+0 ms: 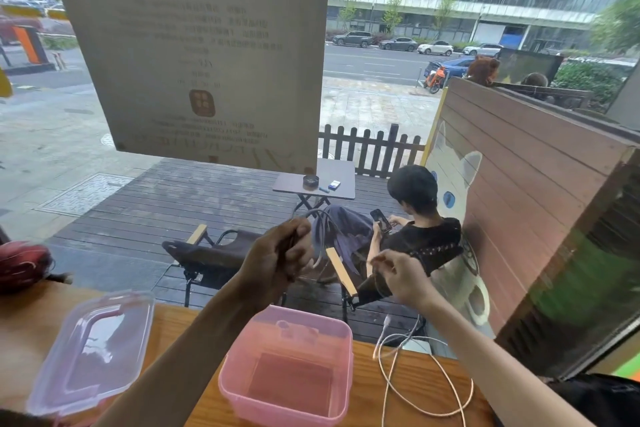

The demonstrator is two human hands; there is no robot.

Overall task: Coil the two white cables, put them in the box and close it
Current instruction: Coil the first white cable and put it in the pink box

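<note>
Above the open pink box, left hand clenches cable loops; right hand fingers pinch the strand, second cable on the surface

A light wooden counter runs across the bottom of the frame in front of a window. On it, at lower centre, stands an open pink plastic box, and to its left, in the lower left of the frame, lies its clear lid. At lower right a white cable lies in loose loops on the wood, just beside the box, while at the far left edge rests a dark red object, too blurred to identify.
</note>
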